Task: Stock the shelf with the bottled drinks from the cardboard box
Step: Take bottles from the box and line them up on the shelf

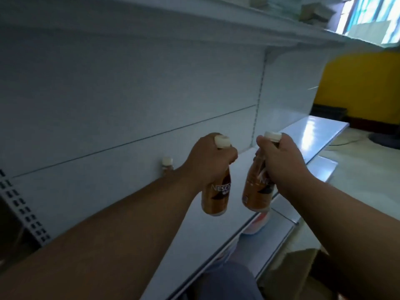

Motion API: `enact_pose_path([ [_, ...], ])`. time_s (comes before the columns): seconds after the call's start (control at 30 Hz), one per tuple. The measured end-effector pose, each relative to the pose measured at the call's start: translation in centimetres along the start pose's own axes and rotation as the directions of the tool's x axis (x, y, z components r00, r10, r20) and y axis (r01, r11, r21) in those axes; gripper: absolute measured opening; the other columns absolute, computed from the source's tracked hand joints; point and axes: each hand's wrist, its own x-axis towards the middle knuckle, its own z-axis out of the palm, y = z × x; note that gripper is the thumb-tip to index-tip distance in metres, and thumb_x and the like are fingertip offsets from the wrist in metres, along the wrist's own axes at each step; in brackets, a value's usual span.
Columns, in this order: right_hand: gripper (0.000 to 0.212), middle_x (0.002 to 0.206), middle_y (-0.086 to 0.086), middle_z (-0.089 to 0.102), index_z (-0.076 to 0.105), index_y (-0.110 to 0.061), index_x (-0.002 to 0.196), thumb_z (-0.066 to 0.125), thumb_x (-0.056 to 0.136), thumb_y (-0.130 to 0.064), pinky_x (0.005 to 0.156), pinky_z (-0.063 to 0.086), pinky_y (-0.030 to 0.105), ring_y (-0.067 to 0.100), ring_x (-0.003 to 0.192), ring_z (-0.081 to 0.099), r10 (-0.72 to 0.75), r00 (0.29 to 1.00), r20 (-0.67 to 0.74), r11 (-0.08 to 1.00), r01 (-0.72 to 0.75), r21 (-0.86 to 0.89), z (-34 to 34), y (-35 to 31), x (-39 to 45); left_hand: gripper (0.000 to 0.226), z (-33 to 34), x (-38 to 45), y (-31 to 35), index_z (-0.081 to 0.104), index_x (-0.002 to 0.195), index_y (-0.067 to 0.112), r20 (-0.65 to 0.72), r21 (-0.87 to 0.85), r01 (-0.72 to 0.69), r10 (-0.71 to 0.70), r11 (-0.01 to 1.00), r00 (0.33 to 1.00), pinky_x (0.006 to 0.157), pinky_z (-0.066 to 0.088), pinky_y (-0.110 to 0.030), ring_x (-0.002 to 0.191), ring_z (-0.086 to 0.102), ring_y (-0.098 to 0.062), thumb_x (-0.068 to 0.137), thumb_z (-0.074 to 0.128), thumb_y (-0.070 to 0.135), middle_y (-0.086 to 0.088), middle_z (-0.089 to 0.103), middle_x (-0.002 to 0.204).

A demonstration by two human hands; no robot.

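Note:
My left hand (207,161) grips the neck of a brown coffee bottle (215,200) with a white cap, held above the white shelf (207,232). My right hand (279,159) grips the neck of a second brown coffee bottle (254,191), tilted a little, just to the right of the first. A third bottle (167,164) stands on the shelf against the back panel, mostly hidden behind my left forearm. The cardboard box (296,271) sits at the lower right, on the floor.
A pink and white bottle (258,224) stands on the lower shelf under my right hand. An upper shelf (281,29) runs overhead with small boxes on it. A yellow wall (363,87) and pale floor lie to the right. My knee (229,280) is near the shelf front.

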Motion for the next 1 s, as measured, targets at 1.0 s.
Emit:
enact_pose_path([
  [1.0,0.032,0.074,-0.003,0.047,0.050,-0.016,0.088,0.064,0.081,-0.044,0.051,0.034,0.026,0.013,0.067,0.047,-0.153,0.849,0.505,0.835,0.384,-0.393,17.4,9.8,16.0,0.039,-2.5,12.7,-12.0,0.051,0.106,0.011,0.162,0.893,-0.116,-0.070,0.435,0.984,0.066,0.044,-0.031,0.082,0.053,-0.022,0.074,0.073,0.013,-0.007,0.053,0.102],
])
